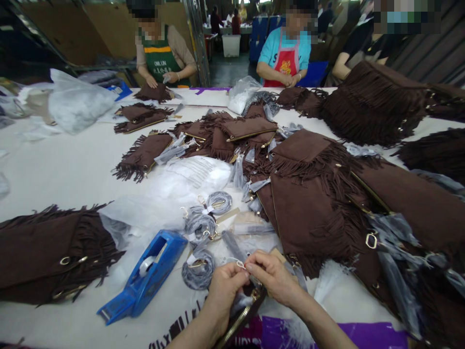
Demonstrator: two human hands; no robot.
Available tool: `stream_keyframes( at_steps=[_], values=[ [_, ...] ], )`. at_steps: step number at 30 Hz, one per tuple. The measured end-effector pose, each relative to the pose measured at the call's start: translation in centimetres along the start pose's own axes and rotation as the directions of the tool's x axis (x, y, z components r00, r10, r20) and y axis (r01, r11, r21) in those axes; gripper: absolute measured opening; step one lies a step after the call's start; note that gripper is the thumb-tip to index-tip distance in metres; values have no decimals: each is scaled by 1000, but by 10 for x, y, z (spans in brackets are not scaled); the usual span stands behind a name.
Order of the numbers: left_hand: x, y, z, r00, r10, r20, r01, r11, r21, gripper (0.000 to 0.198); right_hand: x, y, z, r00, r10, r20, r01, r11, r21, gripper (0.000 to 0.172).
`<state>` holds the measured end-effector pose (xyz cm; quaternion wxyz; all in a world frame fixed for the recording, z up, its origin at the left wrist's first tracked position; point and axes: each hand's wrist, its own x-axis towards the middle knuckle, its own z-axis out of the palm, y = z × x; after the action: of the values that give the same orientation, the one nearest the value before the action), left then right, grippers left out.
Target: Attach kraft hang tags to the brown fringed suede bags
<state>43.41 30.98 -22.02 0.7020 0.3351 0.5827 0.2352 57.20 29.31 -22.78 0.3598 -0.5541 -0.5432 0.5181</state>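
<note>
Two hands: left hand and right hand, fingertips close together above the near part of the table.
Grip: thumb and fingers pressed together on each, pinching a loop between them.
Loop: thin and white, at the fingertips.
Bag: brown bag under the hands, gold zip slanting toward the wearer; the hands hide part of it.
Coils: three grey straps in plastic, the nearest coil just beside the left hand, the others beyond it.
Dispenser: blue tape dispenser, lying aslant left of the coils.
Pile: brown fringed bags heaped to the right and beyond.
Left edge: another fringed bag.
Plastic: white sack beyond the coils.
Far side: co-workers in a green apron and a red apron; the first has a hand on a brown bag.
</note>
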Motion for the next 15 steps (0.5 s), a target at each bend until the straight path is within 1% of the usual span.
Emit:
stream_keyframes(
  at_steps=[3, 6, 10, 13, 15],
  values=[
    [-2, 4, 1, 999, -41, -18, 41, 999, -18, 18, -1, 2, 2, 1000, -2, -27, 1, 1000, -24, 20],
    [-3, 4, 0, 998, -50, -26, 49, 998, -31, 14, 0, 6, 3, 999, 8, -49, -10, 999, -40, 19],
    [-4, 4, -1, 997, -69, -27, 69, 997, -34, 11, 1, 7, 3, 999, 24, -48, -28, 997, -77, 19],
    [-5, 8, -2, 999, -53, 6, 53, 996, -71, 8, 1, 1, 1, 998, 38, -42, -43, 989, -145, 18],
    [-5, 14, -4, 998, -20, 59, 27, 992, -120, 6, -2, -3, -5, 998, 30, -57, -39, 985, -167, 20]
  ],
)
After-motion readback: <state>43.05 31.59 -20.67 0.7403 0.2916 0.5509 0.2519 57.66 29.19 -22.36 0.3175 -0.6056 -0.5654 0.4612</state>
